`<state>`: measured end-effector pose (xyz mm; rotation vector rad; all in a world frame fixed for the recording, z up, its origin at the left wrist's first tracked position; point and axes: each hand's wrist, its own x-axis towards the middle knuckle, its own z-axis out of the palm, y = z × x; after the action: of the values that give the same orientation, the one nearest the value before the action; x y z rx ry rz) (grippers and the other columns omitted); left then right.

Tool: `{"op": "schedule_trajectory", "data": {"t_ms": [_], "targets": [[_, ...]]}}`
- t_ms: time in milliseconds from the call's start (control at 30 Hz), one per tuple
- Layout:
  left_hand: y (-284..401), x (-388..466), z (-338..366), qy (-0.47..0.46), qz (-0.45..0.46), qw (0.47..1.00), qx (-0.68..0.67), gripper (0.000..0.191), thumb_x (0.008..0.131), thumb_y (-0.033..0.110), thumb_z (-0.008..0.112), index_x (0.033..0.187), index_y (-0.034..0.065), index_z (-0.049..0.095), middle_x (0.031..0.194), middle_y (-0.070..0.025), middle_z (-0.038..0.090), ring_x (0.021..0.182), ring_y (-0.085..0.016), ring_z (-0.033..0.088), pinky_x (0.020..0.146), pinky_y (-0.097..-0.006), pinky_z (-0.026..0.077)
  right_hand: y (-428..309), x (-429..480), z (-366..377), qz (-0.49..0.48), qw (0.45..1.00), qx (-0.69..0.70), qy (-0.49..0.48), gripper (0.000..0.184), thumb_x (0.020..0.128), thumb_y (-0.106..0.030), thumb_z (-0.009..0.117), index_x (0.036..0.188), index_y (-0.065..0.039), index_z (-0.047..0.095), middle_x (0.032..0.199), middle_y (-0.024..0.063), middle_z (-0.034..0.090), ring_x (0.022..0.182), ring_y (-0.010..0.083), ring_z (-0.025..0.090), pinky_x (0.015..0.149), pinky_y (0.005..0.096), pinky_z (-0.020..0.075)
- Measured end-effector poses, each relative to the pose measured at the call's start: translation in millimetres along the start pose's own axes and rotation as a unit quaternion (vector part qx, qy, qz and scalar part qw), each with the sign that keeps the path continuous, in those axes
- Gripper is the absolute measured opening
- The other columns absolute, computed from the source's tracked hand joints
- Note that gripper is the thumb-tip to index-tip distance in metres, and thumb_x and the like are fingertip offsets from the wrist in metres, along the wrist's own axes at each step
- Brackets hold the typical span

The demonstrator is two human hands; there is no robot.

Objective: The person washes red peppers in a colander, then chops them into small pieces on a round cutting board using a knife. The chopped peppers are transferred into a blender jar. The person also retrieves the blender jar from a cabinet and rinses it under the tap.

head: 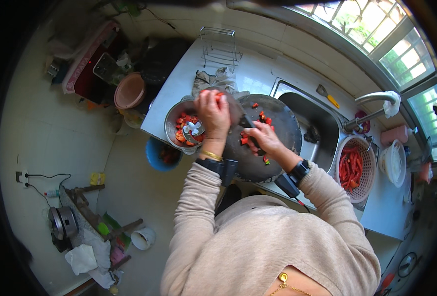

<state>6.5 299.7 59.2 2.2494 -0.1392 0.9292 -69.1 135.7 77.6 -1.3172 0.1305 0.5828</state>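
My right hand (261, 138) grips the black handle of a cleaver (233, 111), whose broad blade is tilted and blurred. With bent fingers, my left hand (214, 113) holds cut red chili pieces (218, 95) against the blade. Both are between a metal chopper bowl (170, 125) and a round dark chopping board (281, 144). Inside the bowl, chopped red pieces lie around a white-hubbed blade unit (192, 128). More red pieces (244, 140) are scattered on the board. A pink colander (368, 185) of whole red chilies (350, 166) stands at the right.
Behind the board lies a grey cloth (224, 78) near a wire rack (220, 46). A steel sink (324, 148) with a faucet (370, 114) adjoins the board. A blue bucket (153, 159) stands below the counter's left edge. A yellow-handled scraper (329, 97) lies behind the sink.
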Motion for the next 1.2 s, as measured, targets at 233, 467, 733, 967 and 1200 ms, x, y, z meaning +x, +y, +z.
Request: {"op": "schedule_trajectory", "data": {"t_ms": [233,467,733,967,1200], "targets": [[-86.0,-0.8,-53.4,-0.132,-0.046,0.987,0.081,0.013,0.076,0.004,0.062,0.088,0.0022,0.064,0.098,-0.0139,0.064,0.100,-0.032,0.056,0.092,-0.0412,0.044,-4.6,25.7,24.0,-0.094,0.985,-0.144,0.020,0.019,0.090,-0.020,0.058,0.086,-0.002,0.054,0.054,0.0028,0.052,0.041,0.0124,0.051,0.038,0.0291,0.0399],[-50.0,-11.7,-44.0,-0.093,-0.005,0.993,-0.077,0.021,0.078,-0.002,0.054,0.097,-0.0014,0.064,0.107,-0.0167,0.064,0.100,-0.035,0.060,0.091,-0.0401,0.048,21.0,-30.4,-72.1,-0.224,0.870,-0.363,0.249,0.022,0.082,-0.018,0.065,0.091,0.001,0.058,0.059,0.0137,0.056,0.054,0.0177,0.059,0.052,0.0328,0.0449],[-9.0,-45.6,106.6,-0.380,0.091,0.908,-0.151,0.050,0.085,0.014,0.055,0.133,0.0046,0.048,0.142,-0.0190,0.042,0.134,-0.035,0.036,0.112,-0.0426,0.029,72.4,-69.3,-130.3,-0.109,0.908,-0.246,0.322,0.021,0.085,-0.021,0.063,0.086,0.000,0.058,0.060,0.0083,0.057,0.050,0.0160,0.057,0.047,0.0304,0.0435],[-3.1,-81.8,87.0,-0.473,0.185,0.843,-0.178,0.045,0.086,0.025,0.061,0.124,0.0036,0.055,0.132,-0.0161,0.051,0.126,-0.034,0.045,0.108,-0.0482,0.032,114.4,-100.5,-135.8,-0.013,0.965,0.071,0.253,0.018,0.092,-0.023,0.056,0.087,-0.006,0.053,0.057,0.0020,0.050,0.042,0.0105,0.047,0.038,0.0264,0.0410],[17.1,-105.5,31.8,-0.423,0.167,0.889,-0.055,0.095,0.065,0.051,0.078,0.143,0.0163,0.037,0.148,-0.0186,0.031,0.137,-0.040,0.027,0.111,-0.0518,0.023,136.5,-119.9,-139.4,0.027,0.965,0.171,0.196,0.018,0.093,-0.023,0.054,0.091,-0.004,0.054,0.058,0.0033,0.050,0.042,0.0119,0.047,0.038,0.0282,0.0418]]}}
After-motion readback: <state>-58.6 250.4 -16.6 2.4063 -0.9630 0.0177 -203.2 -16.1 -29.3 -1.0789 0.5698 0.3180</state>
